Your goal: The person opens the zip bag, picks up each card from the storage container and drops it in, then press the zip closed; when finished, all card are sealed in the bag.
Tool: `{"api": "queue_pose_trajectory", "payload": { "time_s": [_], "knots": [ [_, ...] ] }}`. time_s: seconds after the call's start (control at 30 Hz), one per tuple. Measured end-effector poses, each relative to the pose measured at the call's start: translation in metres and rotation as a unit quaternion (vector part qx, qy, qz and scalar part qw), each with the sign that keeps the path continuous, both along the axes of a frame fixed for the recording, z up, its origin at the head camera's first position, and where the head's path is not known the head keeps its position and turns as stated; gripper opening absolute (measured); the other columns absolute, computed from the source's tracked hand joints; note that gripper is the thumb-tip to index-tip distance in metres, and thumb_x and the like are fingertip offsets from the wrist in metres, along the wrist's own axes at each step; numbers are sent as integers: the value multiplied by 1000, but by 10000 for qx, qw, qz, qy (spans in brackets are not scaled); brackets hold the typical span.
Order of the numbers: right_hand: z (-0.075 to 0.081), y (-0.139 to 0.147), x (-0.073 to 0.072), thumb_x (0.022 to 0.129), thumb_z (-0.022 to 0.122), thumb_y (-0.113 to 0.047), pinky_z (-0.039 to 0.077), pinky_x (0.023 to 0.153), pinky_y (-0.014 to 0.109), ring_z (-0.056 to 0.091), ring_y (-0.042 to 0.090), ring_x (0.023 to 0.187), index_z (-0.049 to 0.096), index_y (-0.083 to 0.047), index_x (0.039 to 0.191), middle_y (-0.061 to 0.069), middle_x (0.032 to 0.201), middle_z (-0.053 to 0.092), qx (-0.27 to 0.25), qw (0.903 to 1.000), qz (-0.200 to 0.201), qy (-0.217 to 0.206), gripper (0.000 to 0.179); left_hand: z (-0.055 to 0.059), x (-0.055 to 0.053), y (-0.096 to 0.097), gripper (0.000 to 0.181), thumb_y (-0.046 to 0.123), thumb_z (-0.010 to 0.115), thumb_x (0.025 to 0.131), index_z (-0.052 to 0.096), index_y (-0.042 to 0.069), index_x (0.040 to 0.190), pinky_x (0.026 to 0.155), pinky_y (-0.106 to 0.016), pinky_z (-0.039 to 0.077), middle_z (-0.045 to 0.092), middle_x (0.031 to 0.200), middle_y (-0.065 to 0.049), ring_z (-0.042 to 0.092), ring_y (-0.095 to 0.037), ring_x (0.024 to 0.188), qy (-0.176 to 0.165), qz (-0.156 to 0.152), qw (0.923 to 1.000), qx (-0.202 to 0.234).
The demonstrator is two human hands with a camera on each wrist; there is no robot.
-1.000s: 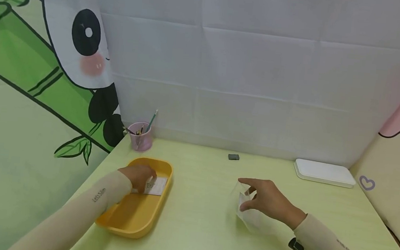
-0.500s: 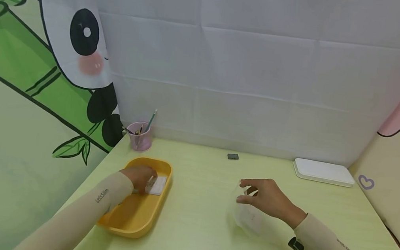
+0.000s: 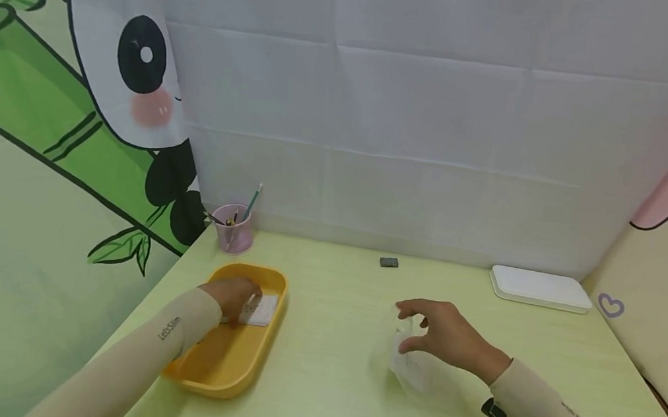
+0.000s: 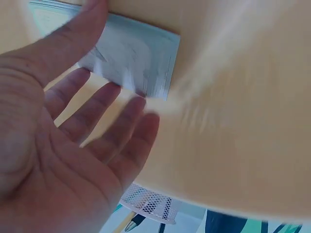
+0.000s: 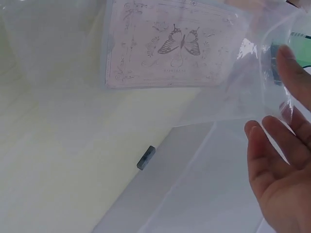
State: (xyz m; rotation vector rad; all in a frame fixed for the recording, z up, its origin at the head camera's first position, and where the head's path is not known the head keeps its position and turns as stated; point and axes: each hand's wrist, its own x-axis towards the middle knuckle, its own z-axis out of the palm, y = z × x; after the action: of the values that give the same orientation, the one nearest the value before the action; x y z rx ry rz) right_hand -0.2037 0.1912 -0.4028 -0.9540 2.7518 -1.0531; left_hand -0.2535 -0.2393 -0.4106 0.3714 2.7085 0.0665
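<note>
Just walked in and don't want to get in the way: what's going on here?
A person is working with both hands at a table. The left hand is in a yellow tray, at a stack of papers; whether it grips them is unclear. The right hand holds a clear bag, with a butterfly-printed card showing inside. A pencil cup and a white case are towards the back.

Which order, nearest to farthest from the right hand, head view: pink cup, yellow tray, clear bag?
1. Clear bag: right at the right hand.
2. Yellow tray: off to the left.
3. Pink cup: left, farther back, behind the tray.
</note>
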Motion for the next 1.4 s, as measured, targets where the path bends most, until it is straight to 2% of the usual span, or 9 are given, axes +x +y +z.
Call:
{"api": "queue_pose_trajectory", "payload": {
  "time_s": [0.2,0.43,0.57,0.73,0.83,0.93,1.03,1.23,1.4],
  "knots": [
    [3,2,0,79,86,-27,53,90,45,66,32,108,67,-12,126,2,125,68,-114,9999,41,99,53,2,1,-1,63,5,89,72,62,9,128,105,-53,39,62,122,-11,55,-27,103,-52,119,9998,164],
    [1,2,2,81,84,-25,55,86,41,69,27,103,67,-8,129,9,124,68,-142,9999,7,-10,54,12,3,-3,56,18,88,72,61,5,119,90,-47,48,54,103,-5,53,-24,89,-39,22,10000,33],
    [0,0,1,79,86,-17,55,85,37,69,26,100,63,-7,132,9,121,68,-377,9993,-20,5,59,29,5,-9,57,16,85,71,62,5,122,85,-44,49,50,107,-7,52,-24,88,104,-81,9998,144],
    [1,-2,-2,77,87,-14,53,90,38,67,21,102,52,-10,143,2,118,69,-458,9988,-90,123,75,63,10,-9,66,19,82,71,59,1,129,89,-44,49,52,118,-13,53,-25,93,730,-363,9952,545],
    [2,-3,-2,78,87,-16,52,92,41,66,18,102,49,-12,146,0,119,70,-444,9989,-155,52,79,79,16,8,67,23,80,72,58,-1,131,93,-45,48,54,121,-14,54,-25,97,1138,-758,9868,870],
    [2,-3,-2,77,88,-17,52,91,42,66,18,102,47,-11,147,-1,118,70,-438,9988,-221,-13,81,84,24,36,62,27,76,76,59,1,130,97,-44,46,58,124,-11,56,-25,104,1286,-1252,9774,1116],
    [2,-3,-1,77,88,-17,51,92,42,67,19,102,46,-10,149,-2,118,70,-431,9988,-221,-62,83,82,31,66,56,31,74,80,62,2,126,98,-41,46,60,124,-8,57,-23,105,1195,-1626,9707,1306],
    [3,-4,0,77,88,-16,51,94,43,67,18,104,43,-8,150,-2,118,70,-416,9989,-143,-185,86,77,37,106,48,31,77,79,67,3,117,85,-34,49,63,114,-3,57,-18,92,1307,-2043,9542,1750],
    [6,-3,0,79,86,-18,52,91,47,67,26,105,50,-6,143,4,120,70,-262,9993,-199,-197,74,75,38,130,46,33,78,80,69,7,117,87,-30,49,63,118,-1,57,-16,97,1189,-2214,9524,1723]
  ]
}}
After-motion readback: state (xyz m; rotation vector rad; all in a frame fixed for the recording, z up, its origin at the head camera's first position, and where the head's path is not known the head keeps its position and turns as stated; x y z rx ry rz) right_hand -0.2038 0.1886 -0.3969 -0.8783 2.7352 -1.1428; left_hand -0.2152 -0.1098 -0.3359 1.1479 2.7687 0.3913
